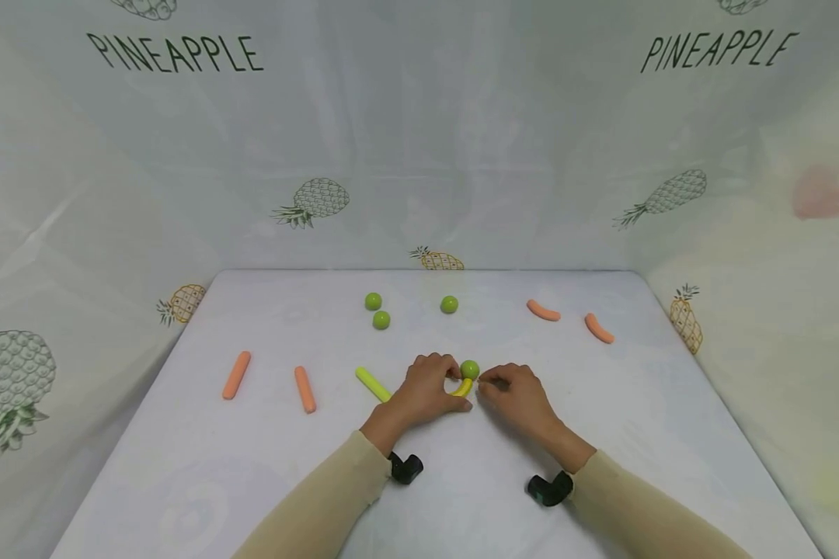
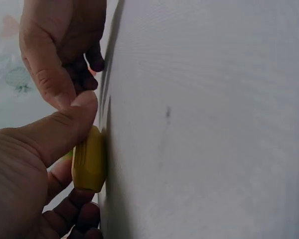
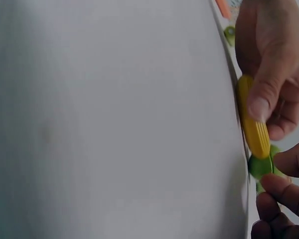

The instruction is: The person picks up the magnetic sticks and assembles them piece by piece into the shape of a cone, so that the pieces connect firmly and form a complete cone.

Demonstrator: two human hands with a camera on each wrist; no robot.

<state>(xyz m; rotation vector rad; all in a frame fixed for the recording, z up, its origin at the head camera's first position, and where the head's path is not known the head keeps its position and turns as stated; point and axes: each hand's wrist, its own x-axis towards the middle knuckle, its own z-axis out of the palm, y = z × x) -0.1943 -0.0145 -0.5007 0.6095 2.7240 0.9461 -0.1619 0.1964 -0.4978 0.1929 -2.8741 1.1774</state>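
My left hand pinches a small ridged yellow piece, curved like a toy banana, with the thumb on its near side and fingers behind. One end of the piece points at a shiny green ball just beyond it. From the right, my right hand brings curled thumb and fingertips close to that end. Green shows beside the right fingertips in the right wrist view; whether they hold anything is unclear. In the left wrist view, the left thumb lies over the yellow piece.
A yellow-green stick lies partly behind the left hand. Orange sticks lie at the left, curved orange pieces at the back right. More green balls sit at the back of the white table, before a pineapple-print sheet.
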